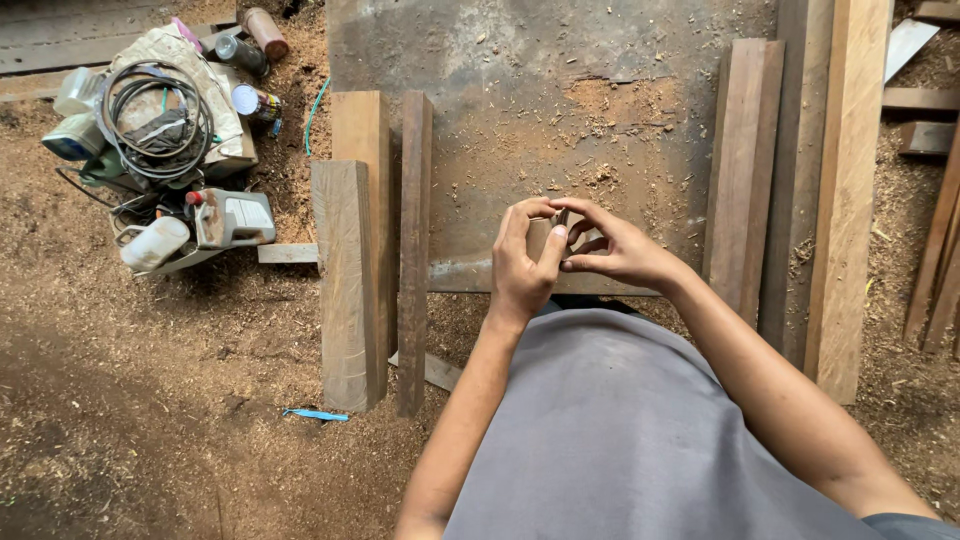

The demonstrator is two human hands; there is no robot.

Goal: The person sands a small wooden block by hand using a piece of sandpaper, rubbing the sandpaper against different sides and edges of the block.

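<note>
**A:** Where do you stand right now? Your left hand (520,262) and right hand (612,247) meet just above the grey, sawdust-strewn flat sheet (520,120), fingers curled around a small, thin dark object (558,217) pinched between them. Both grips are closed on it, thumb against fingertips.

**B:** So the little piece is up in your hands, not lying on the sheet. How far along would you judge it?

**A:** Early or mid-handling, I'd say. You seem only to be fiddling with the piece. Nothing beside your grip looks joined or marked. Left of your grip, the thick pale-brown wooden block (346,285) and the narrow dark-brown wooden strip (414,250) lie side by side, untouched. Right of your grip, the long reddish-brown planks (745,170) also lie loose.

**B:** And the tools?

**A:** Well away on the left of your grip, the heap of coiled black cable (160,115), cans and a grey power tool (233,218) sits on the sawdust floor, none of it in reach of your fingers.

**B:** What can't you make out?

**A:** What the pinched piece is: your fingers cover most of it, and it's too small to tell blade, pencil or chip apart. Your grey shirt (620,430) hides the near edge of the sheet and whatever lies below your wrists. The planks run out of view at the top.
</note>
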